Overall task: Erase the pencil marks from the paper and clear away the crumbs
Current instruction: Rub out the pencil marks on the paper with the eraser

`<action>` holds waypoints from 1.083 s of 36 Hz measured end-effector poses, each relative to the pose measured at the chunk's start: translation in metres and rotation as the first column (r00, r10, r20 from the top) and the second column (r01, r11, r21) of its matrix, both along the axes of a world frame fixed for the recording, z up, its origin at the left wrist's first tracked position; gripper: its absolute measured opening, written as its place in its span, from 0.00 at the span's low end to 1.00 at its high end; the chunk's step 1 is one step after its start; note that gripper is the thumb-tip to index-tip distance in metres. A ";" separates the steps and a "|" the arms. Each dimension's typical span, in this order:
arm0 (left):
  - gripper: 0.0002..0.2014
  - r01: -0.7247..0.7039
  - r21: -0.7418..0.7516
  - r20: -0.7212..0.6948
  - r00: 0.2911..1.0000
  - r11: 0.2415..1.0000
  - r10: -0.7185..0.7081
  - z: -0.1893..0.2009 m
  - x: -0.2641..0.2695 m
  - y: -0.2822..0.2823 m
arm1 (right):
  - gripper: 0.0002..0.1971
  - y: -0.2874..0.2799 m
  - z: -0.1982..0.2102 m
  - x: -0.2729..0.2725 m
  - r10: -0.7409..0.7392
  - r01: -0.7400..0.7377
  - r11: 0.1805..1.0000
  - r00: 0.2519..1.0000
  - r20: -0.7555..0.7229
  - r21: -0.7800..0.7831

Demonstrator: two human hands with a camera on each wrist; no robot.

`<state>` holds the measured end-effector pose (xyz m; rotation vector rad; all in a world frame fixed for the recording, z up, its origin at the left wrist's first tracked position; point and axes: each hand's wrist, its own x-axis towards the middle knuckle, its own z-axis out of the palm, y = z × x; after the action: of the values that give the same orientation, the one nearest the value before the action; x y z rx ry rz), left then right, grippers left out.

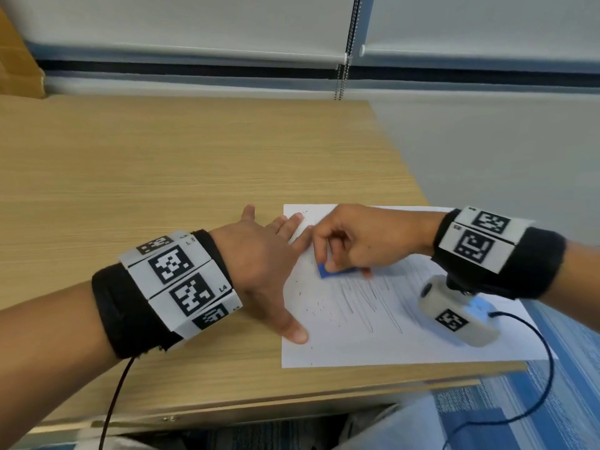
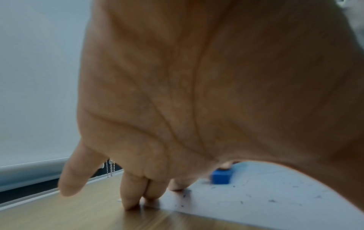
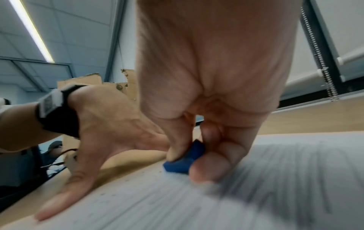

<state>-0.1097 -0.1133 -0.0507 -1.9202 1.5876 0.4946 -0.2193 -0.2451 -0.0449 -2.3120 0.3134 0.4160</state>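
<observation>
Left forearm w/ tagged wristband nearest the head view; left hand [image 1: 259,271] spread flat, fingers straight, thumb and fingertips pressing the left edge of the paper [image 1: 406,345] to pin it on the bench [image 1: 194,164]. Right hand [image 1: 360,241] curled, thumb and fingers pinching a small blue eraser [image 1: 331,271], lower face on the sheet at the upper-left end of the pencil marks [image 1: 370,297].

Paper: single white sheet, lying flat at the near-right corner of the bench, right part overhanging the bench edge. Thin, light, limp — likely to crease or slide under rubbing, hence best held by flat pressure close to the rubbed zone, as the left hand does. Marks: grey, roughly parallel long strokes across the sheet's middle, most not yet erased; judged early to mid stage of erasing. Area left of the strokes looks clean of lines.

Eraser: short block, looks soft and grippy, light; best pinched low on its sides so that it does not bend or roll. Right wrist view shows thumb on one side, fingers on the other, blurred.

Crumbs [image 1: 319,305]: dark specks scattered left of the strokes and toward the sheet's left edge — tiny, loose, apt to smear if pressed; light brushing suited. Not yet cleared.

Wrist camera unit and cable hang below the right wrist, over the paper.
</observation>
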 end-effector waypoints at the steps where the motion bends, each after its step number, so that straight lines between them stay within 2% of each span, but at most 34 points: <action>1: 0.72 -0.005 0.006 -0.005 1.000 1.000 0.005 0.000 0.000 0.000 | 0.01 0.000 -0.001 0.002 -0.045 0.046 0.999 0.998 0.046 -0.018; 4: 0.72 -0.010 -0.003 -0.015 1.000 1.000 0.010 -0.001 0.002 0.001 | 0.03 -0.002 -0.004 -0.003 -0.105 0.107 0.994 0.988 0.110 -0.014; 8: 0.71 0.008 -0.011 0.001 1.000 1.000 -0.008 -0.001 0.002 0.003 | 0.02 0.004 -0.005 -0.020 0.027 -0.024 0.996 0.999 -0.042 0.083; 10: 0.70 0.013 -0.005 0.008 1.000 1.000 -0.013 -0.001 0.001 0.002 | 0.01 0.006 -0.005 -0.021 0.040 -0.033 0.996 0.996 -0.085 0.084; 14: 0.71 0.012 -0.008 -0.005 1.000 1.000 -0.012 -0.001 0.002 0.001 | 0.00 0.004 -0.003 -0.013 -0.097 0.097 0.995 0.995 0.012 -0.009; 16: 0.70 0.010 -0.016 -0.011 1.000 1.000 -0.010 -0.002 0.002 0.002 | 0.01 0.005 -0.004 -0.014 -0.147 0.147 0.989 0.987 0.064 0.002; 18: 0.70 0.014 -0.036 0.000 1.000 0.999 -0.014 -0.002 0.002 0.003 | 0.03 0.007 -0.005 -0.020 -0.107 0.105 0.993 0.993 0.050 0.044; 21: 0.71 0.024 -0.059 0.013 1.000 0.998 -0.023 -0.003 0.000 0.004 | 0.03 0.010 -0.005 -0.029 0.005 -0.002 0.997 0.999 -0.045 0.082; 24: 0.71 0.029 -0.061 0.014 1.000 0.998 -0.028 -0.002 0.000 0.003 | 0.02 0.012 -0.002 -0.024 -0.034 0.036 0.998 0.999 -0.028 0.052; 27: 0.71 0.022 -0.060 0.002 1.000 0.998 -0.022 -0.002 0.002 0.003 | 0.14 0.010 -0.001 -0.019 -0.149 0.148 0.989 0.988 0.039 0.027; 28: 0.71 0.017 -0.057 0.001 1.000 0.998 -0.017 -0.002 0.001 0.003 | 0.14 0.010 -0.002 -0.020 -0.153 0.152 0.988 0.987 0.048 0.036; 31: 0.71 0.009 -0.038 0.009 1.000 0.999 -0.009 0.000 0.000 0.003 | 0.02 0.012 -0.002 -0.030 -0.057 0.058 0.994 0.998 -0.015 0.090; 34: 0.70 0.010 -0.019 0.017 1.000 1.000 -0.009 0.002 -0.002 0.002 | 0.02 0.014 0.001 -0.034 0.049 -0.038 0.994 0.993 -0.103 0.106; 37: 0.70 0.006 -0.010 0.020 1.000 1.000 -0.006 0.003 -0.002 0.002 | 0.03 0.011 0.002 -0.028 -0.047 0.047 0.999 0.999 -0.017 -0.002; 39: 0.70 0.009 -0.018 0.015 1.000 1.000 -0.009 0.002 -0.001 0.003 | 0.04 0.011 0.000 -0.028 -0.116 0.116 0.993 0.991 0.069 -0.009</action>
<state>-0.1107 -0.1102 -0.0482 -1.9248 1.5955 0.4625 -0.2472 -0.2339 -0.0453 -2.3010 0.4154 0.2771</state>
